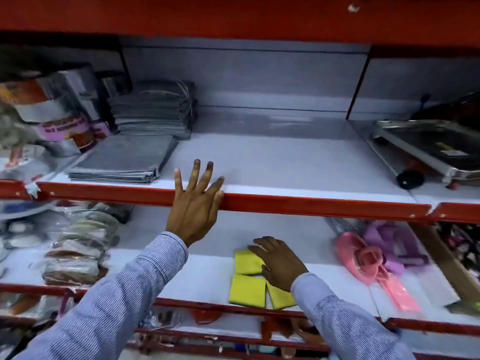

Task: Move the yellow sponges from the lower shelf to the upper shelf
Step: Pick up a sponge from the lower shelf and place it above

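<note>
A: Nearest first, then. Two striped sleeves are reaching in from the bottom edge. The right hand [279, 261] is lying flat, fingers loosely spread, on the yellow sponges [248, 291] on the lower shelf [202, 279]. It is resting on the rear sponge and partly covering another; nothing is pinched or lifted yet.

B: How many sponges are showing?

A: Three yellow pieces, lying flat and close together near the front lip, some edges touching. Whether more are hiding under the palm, I cannot tell.

B: And the left hand [194, 211]?

A: It is up at the red front rail [324, 205] of the upper shelf [272, 162], fingers fanned wide and empty, the tips over the shelf surface. It is holding nothing.

B: What is sitting beside the sponges?

A: Bagged scrub pads [78, 255] to the left, pink plastic tools [368, 266] to the right, both well apart from them. Farther back, on the upper shelf, folded grey cloths [124, 159] are lying left and a steel tray [428, 149] right, with bare shelf between.

B: Advice for the pick?

A: My judgement: curl the fingers round one sponge's edges rather than pressing on top, since soft flat pieces slide. Lift clear of the red rail before moving forward, and set it down on the bare middle stretch, away from the cloths.
</note>
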A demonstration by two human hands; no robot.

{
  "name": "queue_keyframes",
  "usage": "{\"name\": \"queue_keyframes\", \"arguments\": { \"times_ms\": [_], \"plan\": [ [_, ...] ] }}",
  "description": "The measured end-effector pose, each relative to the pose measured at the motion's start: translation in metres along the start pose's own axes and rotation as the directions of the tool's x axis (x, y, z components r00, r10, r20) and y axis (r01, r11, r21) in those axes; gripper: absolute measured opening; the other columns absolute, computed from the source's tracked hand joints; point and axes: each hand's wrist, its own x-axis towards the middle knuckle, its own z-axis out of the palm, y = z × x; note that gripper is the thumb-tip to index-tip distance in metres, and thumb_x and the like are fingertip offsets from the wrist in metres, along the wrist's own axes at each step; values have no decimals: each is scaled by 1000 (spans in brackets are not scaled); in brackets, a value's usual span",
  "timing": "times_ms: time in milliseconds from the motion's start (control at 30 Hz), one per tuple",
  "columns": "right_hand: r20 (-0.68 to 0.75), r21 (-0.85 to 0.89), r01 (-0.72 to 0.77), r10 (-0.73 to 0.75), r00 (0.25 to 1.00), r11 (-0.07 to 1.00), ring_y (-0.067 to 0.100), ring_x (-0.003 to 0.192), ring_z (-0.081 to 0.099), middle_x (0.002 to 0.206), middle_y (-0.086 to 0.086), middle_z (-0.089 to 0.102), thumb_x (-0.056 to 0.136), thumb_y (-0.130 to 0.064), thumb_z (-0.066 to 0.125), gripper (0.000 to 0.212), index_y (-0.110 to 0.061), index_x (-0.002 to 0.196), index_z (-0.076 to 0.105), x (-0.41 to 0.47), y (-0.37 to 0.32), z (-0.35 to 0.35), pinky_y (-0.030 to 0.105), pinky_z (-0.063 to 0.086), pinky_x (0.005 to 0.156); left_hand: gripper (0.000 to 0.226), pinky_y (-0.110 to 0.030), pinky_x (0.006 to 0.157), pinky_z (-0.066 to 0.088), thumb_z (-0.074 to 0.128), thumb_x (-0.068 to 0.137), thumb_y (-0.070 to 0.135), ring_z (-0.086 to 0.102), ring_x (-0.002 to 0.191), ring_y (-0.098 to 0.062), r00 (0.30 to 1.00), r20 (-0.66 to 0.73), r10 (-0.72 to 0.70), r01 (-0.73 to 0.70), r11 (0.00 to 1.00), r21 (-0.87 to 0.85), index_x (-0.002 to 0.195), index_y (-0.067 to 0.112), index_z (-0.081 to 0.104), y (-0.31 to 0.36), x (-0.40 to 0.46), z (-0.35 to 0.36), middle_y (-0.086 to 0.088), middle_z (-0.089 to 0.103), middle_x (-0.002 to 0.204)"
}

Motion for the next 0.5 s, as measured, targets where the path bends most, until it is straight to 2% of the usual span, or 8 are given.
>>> {"name": "queue_keyframes", "arguments": {
  "times_ms": [33,100,200,333,400,433,500],
  "plan": [
    [129,12,-72,70,989,997,30,145,31,157,9,34,81,-22,66,74,-22,148,34,9,0,11,49,35,116,53,-64,124,10,19,105,41,17,157,-28,1000,6,-2,2,1000,5,146,25,47,-2,0,2,-4,36,163],
    [373,-8,-155,146,916,988,30,153,9,165,6,10,90,-29,63,83,-21,155,14,22,1,23,49,16,124,50,-62,126,10,22,106,39,21,156,-24,999,-31,10,-10,1000,-2,147,25,47,-3,1,6,0,41,160],
    [495,-77,-141,161,854,987,30,153,7,166,8,7,90,-34,65,89,-19,156,7,43,4,35,51,13,124,48,-60,126,10,25,106,38,24,156,-20,998,-67,6,-9,999,-40,145,26,49,-4,0,12,3,46,157],
    [503,-100,-134,166,848,986,34,148,22,161,13,22,88,-33,68,89,-14,155,13,57,8,43,49,24,121,48,-58,127,10,24,106,38,24,156,-18,997,-77,-6,1,998,-59,147,27,48,-7,-2,14,5,46,157],
    [473,-51,-149,155,867,988,35,147,24,159,12,26,84,-41,70,91,-15,154,18,54,9,36,47,29,119,50,-57,127,11,23,106,39,24,155,-18,997,-75,-4,-1,998,-66,148,27,46,-6,-3,13,6,46,157],
    [434,-8,-140,129,891,990,35,144,28,157,11,30,82,-46,69,91,-16,153,21,49,9,29,46,33,116,50,-56,127,12,21,106,39,24,155,-17,997,-71,-4,-1,998,-69,148,27,45,-6,-4,14,6,46,157],
    [262,74,-63,41,964,995,33,133,39,148,9,41,75,-52,67,88,-21,149,30,35,10,9,45,42,107,51,-56,127,13,20,106,39,25,155,-17,998,-69,-1,-4,997,-78,149,27,44,-7,-4,13,6,46,157]
  ]
}}
